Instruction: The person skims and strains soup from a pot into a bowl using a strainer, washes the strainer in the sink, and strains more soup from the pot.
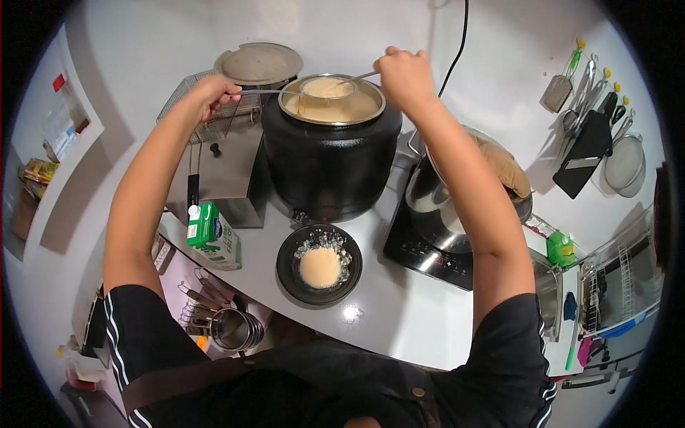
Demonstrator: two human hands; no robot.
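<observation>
My left hand (216,95) is closed on the handle of a strainer (328,88), whose round basket is over the creamy liquid (334,109) in a large black pot (332,160). Pale, thick stuff lies in the basket. From the right, my right hand (404,75) grips a thin metal utensil, probably a spoon (359,77), with its far end in the strainer. A black bowl (286,278) nearer to me holds a pale round heap on white bits.
Left of the pot are a metal fryer (221,171), a wire basket (171,107) and a green-white carton (214,239). Right of it, a steel pot (435,214) stands on a black cooktop (421,260). Utensils hang on the right wall; several strainers (232,328) are below left.
</observation>
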